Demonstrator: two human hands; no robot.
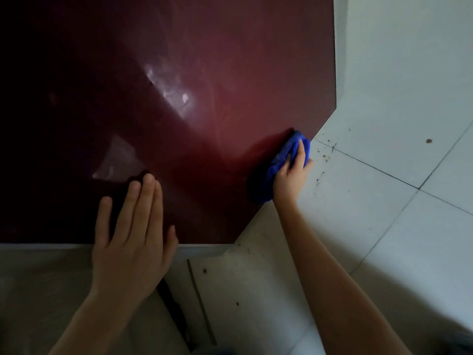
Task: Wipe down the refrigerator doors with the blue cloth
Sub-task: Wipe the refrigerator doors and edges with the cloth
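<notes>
A glossy dark red refrigerator door (204, 73) fills the upper left of the head view, with pale smears and reflections near its middle. My right hand (291, 175) presses a bunched blue cloth (273, 172) against the door at its lower right edge. My left hand (133, 231) lies flat on the door's lower part, fingers together and pointing up, holding nothing. The door's left side is in deep shadow.
White floor tiles (396, 201) with dark grout lines and scattered brown specks lie to the right of the door. A pale grey strip (204, 249) runs under the door's bottom edge. Below it is a dim beige surface (38, 290) with a dark gap.
</notes>
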